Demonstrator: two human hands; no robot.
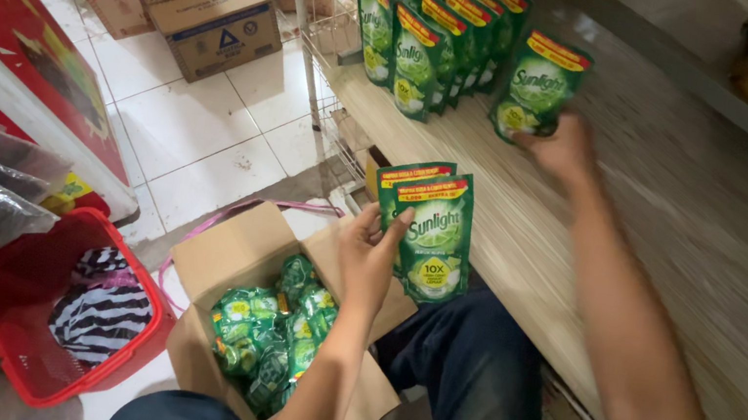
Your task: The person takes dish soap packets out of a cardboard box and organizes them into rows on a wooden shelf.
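Fingers of my left hand (369,257) are closed narrow on two green refill pouches (425,232), thumb in front and the others behind, holding them upright above the open cardboard box (218,261) where more such pouches lie. These pouches look soft and a little heavy with liquid, and the glossy film may be slippery, so I judge the flat side seam or the stiff top edge is the best place to grip. Further right, my right hand (561,149) pinches the bottom of one pouch (536,88), standing it on the wooden shelf (686,237) beside the row of pouches (436,27).
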